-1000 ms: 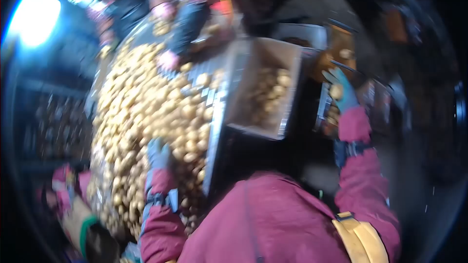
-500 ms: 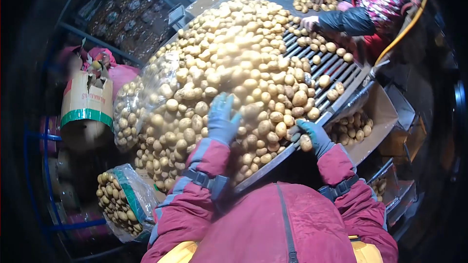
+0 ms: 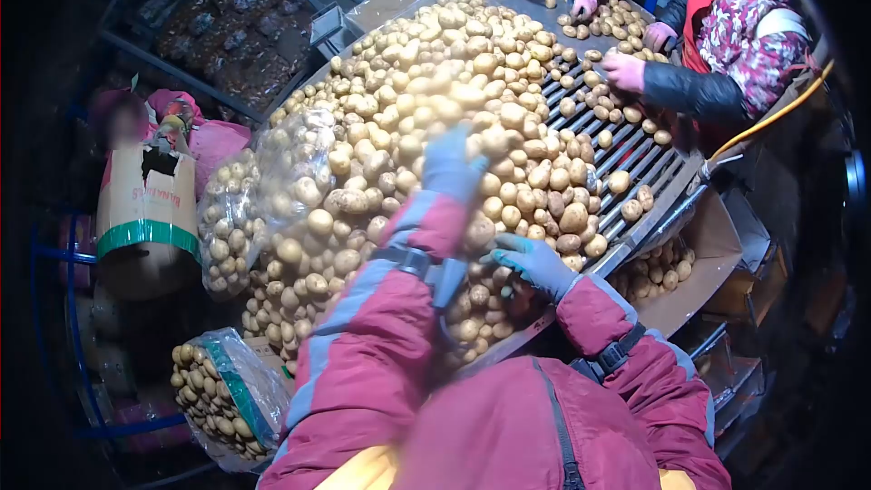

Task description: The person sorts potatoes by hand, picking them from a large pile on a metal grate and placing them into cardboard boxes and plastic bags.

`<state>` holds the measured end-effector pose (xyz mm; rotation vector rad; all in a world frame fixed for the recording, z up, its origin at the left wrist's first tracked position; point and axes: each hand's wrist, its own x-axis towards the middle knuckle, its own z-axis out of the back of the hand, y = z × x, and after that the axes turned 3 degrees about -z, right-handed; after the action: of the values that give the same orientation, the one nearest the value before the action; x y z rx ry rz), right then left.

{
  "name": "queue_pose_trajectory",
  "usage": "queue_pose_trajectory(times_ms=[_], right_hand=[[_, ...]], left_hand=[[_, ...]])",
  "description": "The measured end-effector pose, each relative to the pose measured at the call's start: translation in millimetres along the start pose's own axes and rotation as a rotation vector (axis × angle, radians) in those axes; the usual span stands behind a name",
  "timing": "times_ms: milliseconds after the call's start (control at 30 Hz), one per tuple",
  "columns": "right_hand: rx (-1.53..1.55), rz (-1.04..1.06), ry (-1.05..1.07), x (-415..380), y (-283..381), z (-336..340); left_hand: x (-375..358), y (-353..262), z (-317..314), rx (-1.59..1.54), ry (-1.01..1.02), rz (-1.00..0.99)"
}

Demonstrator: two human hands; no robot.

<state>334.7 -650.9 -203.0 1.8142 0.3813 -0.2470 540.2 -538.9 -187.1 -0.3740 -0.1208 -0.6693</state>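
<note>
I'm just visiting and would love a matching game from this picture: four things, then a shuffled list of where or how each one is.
1. Wearer's left hand
2. Metal bars
3. Yellow hose or cable
4. Carton with a torn hole

A. Curving along the right side of the picture
B. At the far left, banded in green
C. Gloved in blue-grey, at the potato heap
D. Partly covered by scattered potatoes

Pairs: 1-C, 2-D, 3-A, 4-B

Light bleaches the central potatoes point(image 3: 445, 91), the left grip point(image 3: 451, 163) is blurred, and warped edges fall dark.
</note>
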Motion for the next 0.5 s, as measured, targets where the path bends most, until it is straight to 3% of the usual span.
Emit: queue_pose_trajectory(times_ms=[33,100,133,233,267,367,433,500], right_hand=[[-0.020,-0.060,-0.096,12,-7,6],[0.116,-0.120,-0.094,20,5,14],[0.166,-0.054,-0.109,31,-12,22],[0.252,-0.298,-0.211,38,6,52],[-0.042,-0.068,-0.245,52,-17,78],[-0.816,0.314,-0.399,85,-42,135],[0.547,-0.163,-0.143,78,-3,143],[0.378,-0.076,-0.299,97,-12,153]], left_hand=[[3,-13,-10,0.056,-0.017,0.020],[13,-20,-29,0.026,-0.012,-0.010],[17,-23,-38,-0.001,0.009,-0.051],[13,-44,-51,-0.153,0.049,-0.084],[3,-47,-60,-0.183,0.043,-0.116],[-14,-51,-51,-0.313,0.048,-0.153],[-28,-49,-23,-0.364,-0.003,-0.169],[-48,-33,12,-0.413,-0.023,-0.148]])
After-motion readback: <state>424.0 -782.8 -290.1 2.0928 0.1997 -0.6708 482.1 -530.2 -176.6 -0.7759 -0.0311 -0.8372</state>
